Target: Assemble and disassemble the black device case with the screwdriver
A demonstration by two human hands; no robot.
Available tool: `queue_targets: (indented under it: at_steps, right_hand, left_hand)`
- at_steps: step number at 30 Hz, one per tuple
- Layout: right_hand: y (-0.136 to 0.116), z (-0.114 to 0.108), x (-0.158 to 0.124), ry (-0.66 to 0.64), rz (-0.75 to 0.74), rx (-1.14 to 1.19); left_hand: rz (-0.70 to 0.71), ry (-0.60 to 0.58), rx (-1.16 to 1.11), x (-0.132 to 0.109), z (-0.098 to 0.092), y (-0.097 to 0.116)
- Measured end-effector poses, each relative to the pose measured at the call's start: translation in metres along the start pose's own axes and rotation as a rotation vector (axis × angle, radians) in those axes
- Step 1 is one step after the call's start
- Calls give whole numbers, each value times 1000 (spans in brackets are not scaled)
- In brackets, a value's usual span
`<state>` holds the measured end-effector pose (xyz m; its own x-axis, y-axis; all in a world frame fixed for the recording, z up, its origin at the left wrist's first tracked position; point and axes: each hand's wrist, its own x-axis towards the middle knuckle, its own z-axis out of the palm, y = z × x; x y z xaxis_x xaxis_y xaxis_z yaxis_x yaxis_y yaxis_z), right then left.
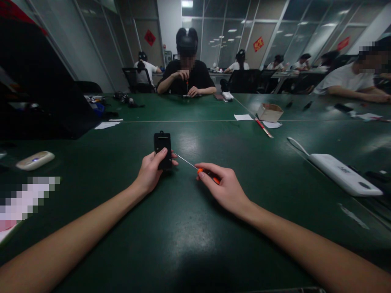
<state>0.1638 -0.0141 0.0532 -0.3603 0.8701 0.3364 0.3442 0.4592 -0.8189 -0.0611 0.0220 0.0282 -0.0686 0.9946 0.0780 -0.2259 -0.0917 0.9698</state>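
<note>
My left hand (150,173) is closed around a small black rectangular device (162,142), its thumb pressed on the face turned up to me. The device has a loop at its top end and what look like small screws on that face; I cannot make out its kind. In my right hand (224,185) is a screwdriver (187,162) with an orange and black handle and a thin metal shaft. Its tip points left and lies close to the device's right edge, beside my left fingertips. Whether the tip touches anything I cannot tell.
On the green table (183,236), a white power strip (342,173) lies to the right and a pale oval object (36,160) to the left. Farther off are a small cardboard box (270,112) and papers (243,117). A person (187,69) sits opposite, working with both hands.
</note>
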Motion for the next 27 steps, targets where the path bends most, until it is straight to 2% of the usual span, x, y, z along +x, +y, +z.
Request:
queue_targets:
  at_steps: [7,21,27]
  right_hand:
    - [-2,1,-1,-13,-53,-36]
    - [-4,2,-2,-33,-76,-60]
    - [-4,3,-2,-38,-87,-57]
  left_hand:
    - [90,-42,68,-1,0,-2]
    - [309,37,431,-7,3,2]
    - [379,20,522,-10,4,3]
